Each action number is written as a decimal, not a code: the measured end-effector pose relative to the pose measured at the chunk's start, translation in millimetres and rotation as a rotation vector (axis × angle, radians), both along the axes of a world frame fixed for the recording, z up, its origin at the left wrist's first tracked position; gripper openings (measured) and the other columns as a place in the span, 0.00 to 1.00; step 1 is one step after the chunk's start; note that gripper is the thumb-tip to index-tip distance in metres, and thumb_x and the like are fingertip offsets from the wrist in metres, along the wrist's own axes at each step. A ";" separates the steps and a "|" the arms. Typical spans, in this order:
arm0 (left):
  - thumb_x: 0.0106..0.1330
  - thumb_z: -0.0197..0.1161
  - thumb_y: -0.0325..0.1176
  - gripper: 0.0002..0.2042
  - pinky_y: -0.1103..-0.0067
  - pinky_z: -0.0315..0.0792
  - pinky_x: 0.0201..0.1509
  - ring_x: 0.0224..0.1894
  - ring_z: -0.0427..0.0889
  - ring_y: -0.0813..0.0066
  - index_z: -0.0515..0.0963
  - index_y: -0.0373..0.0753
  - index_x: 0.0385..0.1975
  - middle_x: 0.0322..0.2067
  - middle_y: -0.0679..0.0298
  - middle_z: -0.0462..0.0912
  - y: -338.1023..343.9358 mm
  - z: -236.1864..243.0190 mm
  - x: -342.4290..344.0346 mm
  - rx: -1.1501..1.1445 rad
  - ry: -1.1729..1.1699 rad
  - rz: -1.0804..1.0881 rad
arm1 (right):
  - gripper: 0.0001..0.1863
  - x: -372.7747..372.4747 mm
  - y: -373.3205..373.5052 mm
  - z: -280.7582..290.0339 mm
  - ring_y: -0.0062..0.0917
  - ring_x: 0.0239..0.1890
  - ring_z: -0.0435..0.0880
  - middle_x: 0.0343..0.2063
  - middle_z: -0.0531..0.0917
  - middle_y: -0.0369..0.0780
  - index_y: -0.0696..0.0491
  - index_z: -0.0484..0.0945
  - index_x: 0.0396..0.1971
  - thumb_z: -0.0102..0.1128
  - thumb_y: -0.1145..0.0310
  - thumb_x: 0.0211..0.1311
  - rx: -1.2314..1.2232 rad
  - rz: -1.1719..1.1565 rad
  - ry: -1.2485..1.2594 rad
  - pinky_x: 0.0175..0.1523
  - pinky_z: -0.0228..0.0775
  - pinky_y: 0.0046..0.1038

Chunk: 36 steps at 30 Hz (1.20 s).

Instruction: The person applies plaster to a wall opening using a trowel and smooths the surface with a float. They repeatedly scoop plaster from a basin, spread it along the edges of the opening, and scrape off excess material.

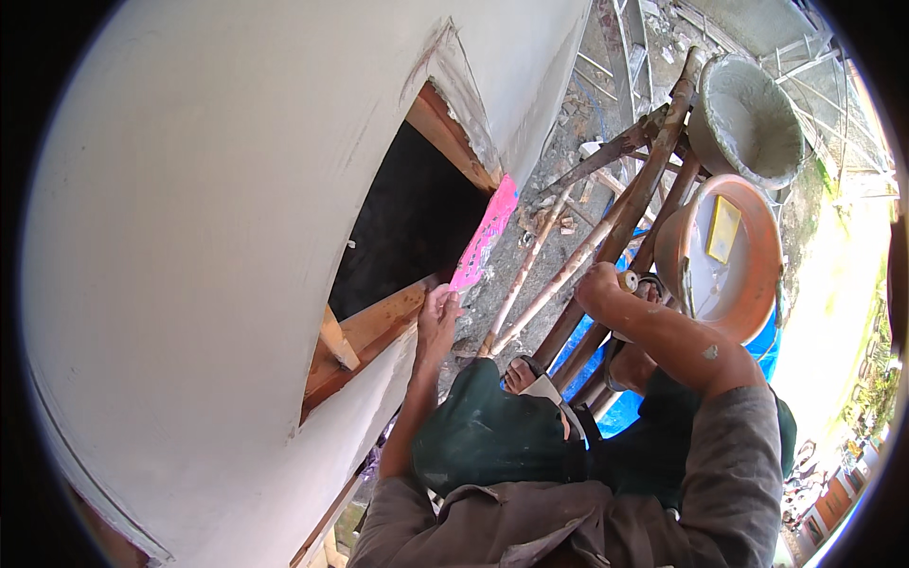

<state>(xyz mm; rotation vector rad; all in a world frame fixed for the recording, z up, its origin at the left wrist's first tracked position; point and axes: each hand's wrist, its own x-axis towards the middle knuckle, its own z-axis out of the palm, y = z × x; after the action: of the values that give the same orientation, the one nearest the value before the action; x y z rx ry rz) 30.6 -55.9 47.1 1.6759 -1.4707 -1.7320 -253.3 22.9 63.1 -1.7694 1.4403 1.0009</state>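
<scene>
window opening (407,218) interior dark, right palm hidden

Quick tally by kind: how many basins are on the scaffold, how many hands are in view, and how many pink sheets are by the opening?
Basins: 2, a grey basin and an orange basin
Hands: 2, left hand and right hand
Pink sheets: 1 pink sheet
Total: 5

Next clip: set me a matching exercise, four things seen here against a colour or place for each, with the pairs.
Things:
1. left hand
2. right hand
3. round basin
4. grey bucket

Descriptions:
A. orange, with a yellow rectangular piece inside
B. on the wooden frame at the wall opening's lower edge
C. caked with pale plaster, farthest up the scaffold
D. gripping a wooden scaffold pole

Pairs: 1-B, 2-D, 3-A, 4-C
</scene>
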 end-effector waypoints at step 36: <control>0.67 0.58 0.46 0.23 0.70 0.73 0.54 0.51 0.81 0.57 0.74 0.33 0.52 0.48 0.51 0.81 -95.0 -51.6 -126.8 -0.180 -0.485 -0.759 | 0.19 -57.6 -87.9 -49.1 0.51 0.46 0.81 0.41 0.82 0.56 0.59 0.79 0.41 0.45 0.65 0.57 -0.354 -1.101 -0.337 0.54 0.71 0.46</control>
<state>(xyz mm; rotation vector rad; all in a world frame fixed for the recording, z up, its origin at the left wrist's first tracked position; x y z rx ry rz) -96.3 -150.8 -4.5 1.6179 -2.6634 -1.4587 -311.0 -65.1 14.0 -0.9565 2.0235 -0.1232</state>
